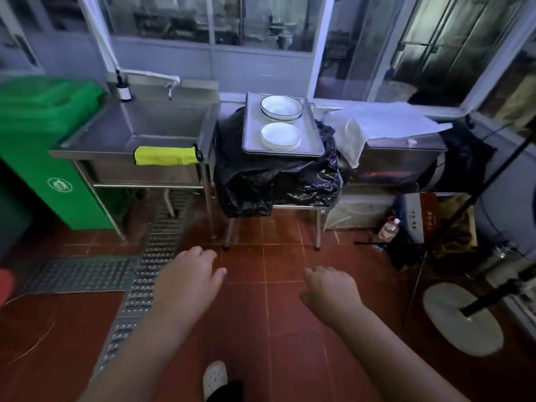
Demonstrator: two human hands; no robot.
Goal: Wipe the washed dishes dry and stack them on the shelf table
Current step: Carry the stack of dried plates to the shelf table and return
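Note:
A metal tray (314, 140) lies on a table draped in black plastic (261, 181). On it stand a stack of white bowls with dark rims (281, 107) at the back and a stack of white plates (280, 136) in front. A yellow cloth (165, 155) hangs over the front edge of the steel sink (162, 117) to the left. My left hand (188, 280) and my right hand (330, 288) hang over the red floor tiles, well short of the table. Both are empty with loosely curled fingers.
A green waste bin (43, 146) stands left of the sink. A floor drain grate (156, 256) runs under my left arm. A steel counter with white sheeting (385, 123) is to the right, with a bottle (388, 230), a stand base (461, 320) and clutter below.

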